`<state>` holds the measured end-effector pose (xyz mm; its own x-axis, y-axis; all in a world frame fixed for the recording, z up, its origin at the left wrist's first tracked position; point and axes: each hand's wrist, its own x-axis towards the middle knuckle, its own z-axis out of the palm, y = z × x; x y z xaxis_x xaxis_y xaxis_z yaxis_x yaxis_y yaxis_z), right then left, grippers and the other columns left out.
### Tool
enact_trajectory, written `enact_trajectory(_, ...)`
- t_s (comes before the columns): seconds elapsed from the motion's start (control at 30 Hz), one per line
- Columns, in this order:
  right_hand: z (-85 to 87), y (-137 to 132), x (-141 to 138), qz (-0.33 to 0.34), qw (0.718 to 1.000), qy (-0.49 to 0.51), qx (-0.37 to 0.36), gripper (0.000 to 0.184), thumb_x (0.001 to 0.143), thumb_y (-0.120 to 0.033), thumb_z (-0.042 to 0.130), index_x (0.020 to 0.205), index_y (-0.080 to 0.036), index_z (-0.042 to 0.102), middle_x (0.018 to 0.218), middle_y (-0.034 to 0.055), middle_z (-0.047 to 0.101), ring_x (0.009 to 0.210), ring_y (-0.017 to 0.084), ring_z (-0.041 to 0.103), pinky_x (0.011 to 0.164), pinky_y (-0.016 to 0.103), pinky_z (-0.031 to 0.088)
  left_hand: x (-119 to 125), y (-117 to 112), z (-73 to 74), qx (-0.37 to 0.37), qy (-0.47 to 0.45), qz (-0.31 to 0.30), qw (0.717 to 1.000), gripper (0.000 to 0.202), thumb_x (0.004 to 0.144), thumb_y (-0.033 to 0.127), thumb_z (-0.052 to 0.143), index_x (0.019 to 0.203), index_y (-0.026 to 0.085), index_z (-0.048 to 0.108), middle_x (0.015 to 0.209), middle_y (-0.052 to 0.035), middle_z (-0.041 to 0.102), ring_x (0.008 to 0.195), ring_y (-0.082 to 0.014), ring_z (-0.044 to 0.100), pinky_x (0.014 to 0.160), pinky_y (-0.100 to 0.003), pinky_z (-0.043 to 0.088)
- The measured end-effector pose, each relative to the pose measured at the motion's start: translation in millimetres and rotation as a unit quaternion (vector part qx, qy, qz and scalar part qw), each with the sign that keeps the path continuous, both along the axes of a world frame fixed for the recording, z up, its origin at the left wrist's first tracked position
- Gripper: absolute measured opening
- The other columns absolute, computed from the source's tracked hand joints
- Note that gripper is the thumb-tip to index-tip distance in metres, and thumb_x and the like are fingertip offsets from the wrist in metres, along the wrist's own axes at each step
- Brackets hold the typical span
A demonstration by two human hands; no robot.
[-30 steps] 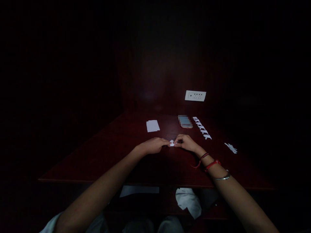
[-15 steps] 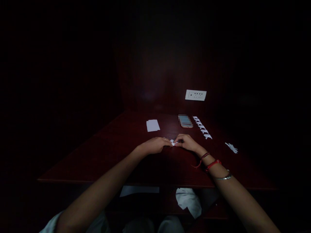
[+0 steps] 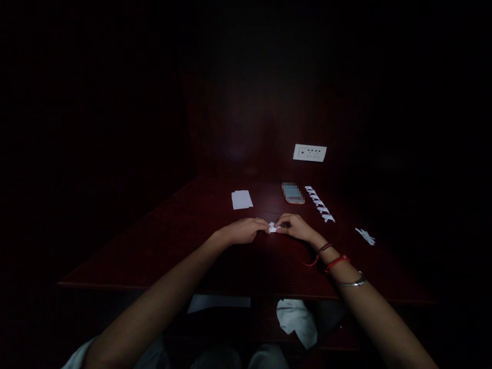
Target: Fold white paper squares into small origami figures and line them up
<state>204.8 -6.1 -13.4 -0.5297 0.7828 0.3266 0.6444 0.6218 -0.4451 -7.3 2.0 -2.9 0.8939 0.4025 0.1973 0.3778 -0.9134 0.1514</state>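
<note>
A small white piece of folded paper [image 3: 272,227] is pinched between both hands just above the dark red table [image 3: 161,246]. My left hand [image 3: 243,230] grips its left side with curled fingers. My right hand [image 3: 295,226] grips its right side, fingers closed; red thread bands and a metal bangle sit on that wrist. Most of the paper is hidden by my fingertips.
A white paper stack [image 3: 242,199] lies beyond my left hand. A phone [image 3: 292,193] and a row of small folded white pieces [image 3: 319,203] lie beyond my right hand, with another white piece [image 3: 365,236] further right. A wall socket [image 3: 309,152] is behind. White sheets [image 3: 298,320] lie below the table edge.
Hands stay pinched on the small paper with only slight finger shifts; the view has dipped a little.
</note>
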Motion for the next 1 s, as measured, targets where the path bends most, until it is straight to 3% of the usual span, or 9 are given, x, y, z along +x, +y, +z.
enact_trajectory(0.2,-2.1,-1,0,0.007,1.0,0.024,-0.005,0.022,0.067,-0.028,0.054,0.086,-0.017,0.06,0.078,0.0031,0.057,0.066,0.01,0.049,0.061,0.021,0.037,1,-9,4.1,0.032,0.017,0.032,0.999,0.044,0.071,0.004,0.034,0.107,0.026,0.044,0.108,0.0014,0.046,0.095,-0.0126,0.045,0.083,-0.025,0.034)
enact_trajectory(0.47,-6.0,2,-4,-0.047,0.997,0.055,-0.01,0.022,0.063,-0.025,0.057,0.083,-0.016,0.061,0.075,0.0025,0.058,0.066,0.01,0.05,0.062,0.022,0.038,4,-5,0.3,0.038,0.02,0.034,0.998,0.047,0.07,0.003,0.036,0.108,0.03,0.045,0.112,0.0027,0.043,0.099,-0.0127,0.042,0.086,-0.025,0.031)
enact_trajectory(0.63,-14.5,11,-4,-0.082,0.987,0.113,-0.074,0.026,0.061,-0.025,0.057,0.085,-0.014,0.059,0.078,0.0029,0.058,0.066,0.01,0.05,0.06,0.022,0.039,5,-4,-1.1,0.028,0.013,0.029,0.999,0.048,0.067,0.001,0.037,0.106,0.026,0.047,0.11,0.0016,0.045,0.1,-0.0124,0.041,0.087,-0.024,0.03)
enact_trajectory(0.83,-17.1,18,-9,-0.104,0.946,0.22,-0.214,0.034,0.059,-0.012,0.054,0.093,-0.01,0.053,0.075,0.0043,0.059,0.058,0.008,0.05,0.055,0.02,0.041,8,-6,0.1,0.024,0.02,0.024,0.999,0.046,0.068,0.002,0.036,0.106,0.025,0.048,0.112,0.0013,0.044,0.101,-0.0126,0.04,0.088,-0.025,0.03)
enact_trajectory(1.0,-10.8,15,-12,-0.117,0.932,0.248,-0.236,0.03,0.057,-0.008,0.054,0.087,-0.007,0.056,0.069,0.0041,0.059,0.055,0.007,0.05,0.053,0.019,0.041,9,-8,2.0,0.023,0.021,0.016,0.999,0.046,0.069,0.001,0.036,0.105,0.025,0.048,0.113,0.0013,0.044,0.102,-0.0125,0.04,0.088,-0.025,0.029)
